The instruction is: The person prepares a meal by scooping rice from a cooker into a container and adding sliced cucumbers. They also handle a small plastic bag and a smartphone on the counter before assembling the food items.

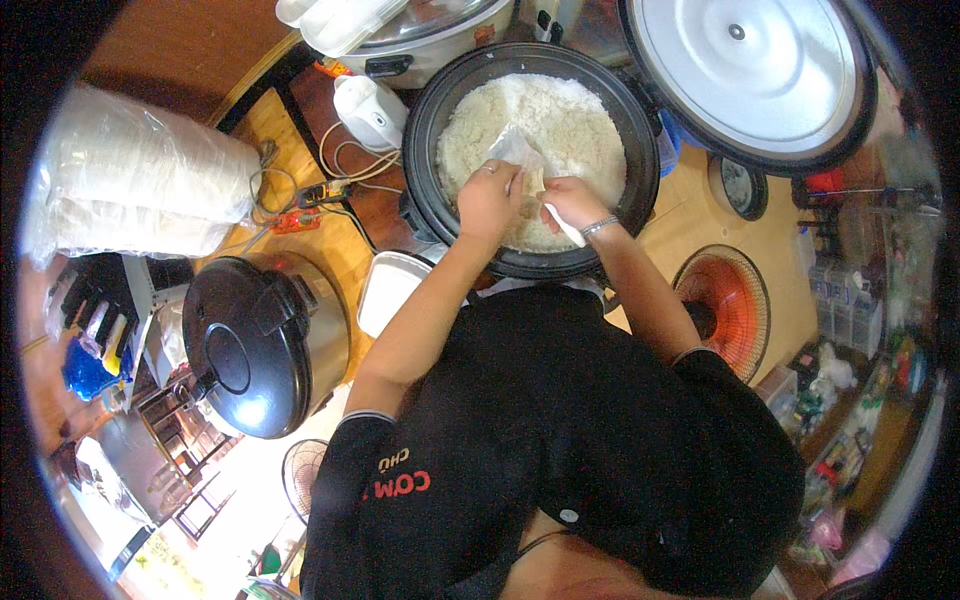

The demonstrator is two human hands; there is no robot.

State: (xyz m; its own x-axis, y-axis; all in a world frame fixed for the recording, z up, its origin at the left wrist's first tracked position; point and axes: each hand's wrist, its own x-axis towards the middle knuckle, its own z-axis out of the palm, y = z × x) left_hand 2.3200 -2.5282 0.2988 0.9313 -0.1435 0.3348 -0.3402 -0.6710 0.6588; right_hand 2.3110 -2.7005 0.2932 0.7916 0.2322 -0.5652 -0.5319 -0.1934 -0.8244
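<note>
A large round cooker pot with a dark rim stands before me, filled with white cooked rice. Over the rice, my left hand pinches a small, thin translucent plastic bag. My right hand is beside it, its fingers close to the bag's near edge. A white handle, like that of a rice paddle, lies in the right hand and slants toward the wrist. The paddle's far end cannot be made out. Whether the bag touches the rice is not plain.
The cooker's raised metal lid is at the upper right. To the left stand a closed rice cooker, a white container, a white appliance with cables, and wrapped stacked containers. An orange fan is at right.
</note>
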